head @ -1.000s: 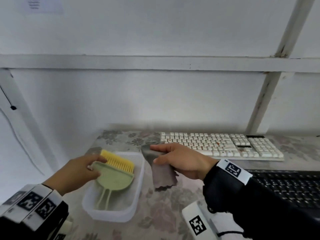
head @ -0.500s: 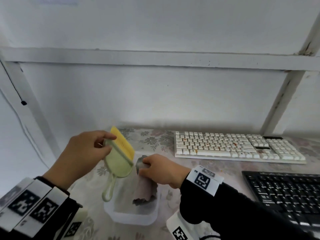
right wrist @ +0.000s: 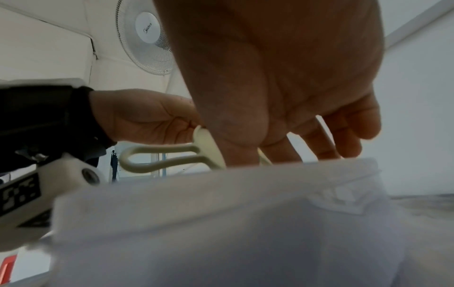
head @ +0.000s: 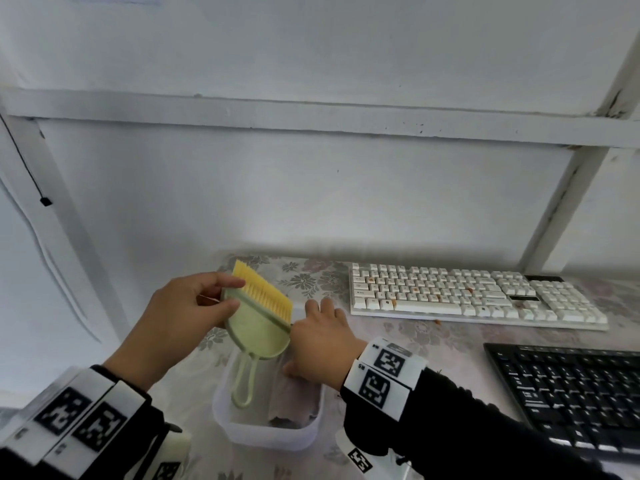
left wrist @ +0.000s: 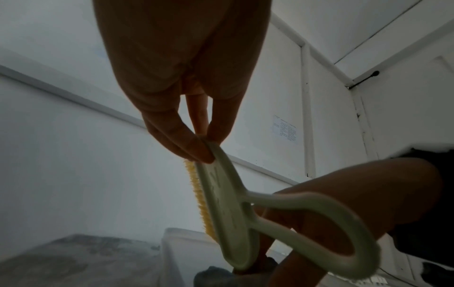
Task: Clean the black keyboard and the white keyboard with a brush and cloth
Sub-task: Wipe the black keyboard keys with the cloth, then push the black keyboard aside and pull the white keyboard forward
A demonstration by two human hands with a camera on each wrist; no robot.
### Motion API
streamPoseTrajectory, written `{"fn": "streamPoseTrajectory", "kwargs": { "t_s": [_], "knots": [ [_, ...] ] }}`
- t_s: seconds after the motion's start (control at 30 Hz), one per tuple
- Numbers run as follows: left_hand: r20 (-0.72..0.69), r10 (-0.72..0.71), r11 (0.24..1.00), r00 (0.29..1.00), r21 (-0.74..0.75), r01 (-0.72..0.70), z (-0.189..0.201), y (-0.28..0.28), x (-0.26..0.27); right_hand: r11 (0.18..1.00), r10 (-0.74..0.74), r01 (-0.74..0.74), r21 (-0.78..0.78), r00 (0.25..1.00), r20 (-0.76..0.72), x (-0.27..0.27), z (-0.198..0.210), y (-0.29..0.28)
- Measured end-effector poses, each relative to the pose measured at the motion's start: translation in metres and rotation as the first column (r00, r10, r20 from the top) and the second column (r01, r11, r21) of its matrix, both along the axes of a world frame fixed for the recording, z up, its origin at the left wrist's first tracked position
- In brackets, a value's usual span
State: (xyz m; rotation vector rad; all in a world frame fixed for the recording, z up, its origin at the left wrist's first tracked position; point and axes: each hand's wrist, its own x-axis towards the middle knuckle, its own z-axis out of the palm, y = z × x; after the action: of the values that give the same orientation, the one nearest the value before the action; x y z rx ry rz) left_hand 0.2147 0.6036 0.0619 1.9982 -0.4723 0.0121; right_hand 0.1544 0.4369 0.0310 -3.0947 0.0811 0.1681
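- Left hand pinched brush above tub.
- Right hand lay slack-fingered over cloth in tub, gripping nothing.
- Best regripped by handle, bristles down.

Black keyboard cut off right.

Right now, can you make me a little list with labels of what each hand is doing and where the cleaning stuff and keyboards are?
left hand: pinches the brush head, lifted above the tub
brush: green, yellow bristles, loop handle hanging down
right hand: fingers spread over the tub, holding nothing
cloth: lying in the tub
tub: clear plastic, on the flowery table
white keyboard: far side, orange crumbs on it
black keyboard: near right
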Motion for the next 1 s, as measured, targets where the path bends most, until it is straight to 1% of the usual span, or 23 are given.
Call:
{"fn": "streamPoseTrajectory", "kwargs": {
  "t_s": [0.1,0.23,0.27,0.4,0.43,0.53,0.6,0.8,0.87,0.9,0.97,1.0],
  "knots": [
    [-0.056,-0.015,1.0,0.998,0.001,0.015,-0.009,-0.002,0.001,1.0,-0.013,0.013,-0.011,0.999,-0.041,-0.004,0.002,-0.009],
    [-0.163,-0.038,0.999,0.986,-0.014,0.036,-0.02,-0.002,0.004,0.999,-0.016,0.018,0.046,0.999,-0.037,-0.013,-0.001,-0.016],
    [-0.177,-0.035,0.999,0.984,0.0,0.036,-0.023,-0.001,0.006,0.998,-0.009,0.01,0.058,1.0,-0.03,-0.015,-0.002,-0.018],
    [-0.194,0.014,0.991,0.981,0.136,0.013,-0.032,0.003,0.011,0.995,0.015,-0.011,0.102,0.999,-0.042,-0.023,-0.006,-0.025],
    [-0.212,0.026,0.992,0.977,0.124,0.001,-0.033,0.002,0.012,0.994,0.018,-0.013,0.108,0.999,-0.045,-0.024,-0.007,-0.026],
    [-0.278,0.031,0.999,0.96,0.024,-0.025,-0.032,-0.001,0.011,0.993,0.025,-0.019,0.116,0.999,-0.046,-0.027,-0.009,-0.026],
    [-0.304,0.02,1.0,0.953,0.002,-0.021,-0.03,-0.003,0.012,0.991,0.031,-0.025,0.132,0.998,-0.047,-0.027,-0.009,-0.027],
    [-0.346,-0.018,1.0,0.938,0.002,0.02,-0.026,-0.008,0.011,0.98,0.081,-0.073,0.185,0.996,-0.038,-0.038,-0.004,-0.034],
    [-0.352,-0.006,0.999,0.936,0.034,0.019,-0.03,-0.009,0.01,0.975,0.096,-0.089,0.205,0.995,-0.024,-0.047,0.003,-0.04],
    [-0.344,0.022,0.997,0.939,0.073,0.004,-0.032,-0.008,0.011,0.972,0.099,-0.092,0.217,0.995,-0.021,-0.053,0.007,-0.045],
    [-0.297,0.04,0.989,0.954,0.148,0.005,-0.036,-0.006,0.009,0.967,0.098,-0.091,0.236,0.995,-0.019,-0.066,0.016,-0.058],
    [-0.288,0.042,0.987,0.957,0.163,0.005,-0.04,-0.004,0.013,0.968,0.095,-0.088,0.237,0.995,-0.017,-0.073,0.02,-0.068]
  ]
}}
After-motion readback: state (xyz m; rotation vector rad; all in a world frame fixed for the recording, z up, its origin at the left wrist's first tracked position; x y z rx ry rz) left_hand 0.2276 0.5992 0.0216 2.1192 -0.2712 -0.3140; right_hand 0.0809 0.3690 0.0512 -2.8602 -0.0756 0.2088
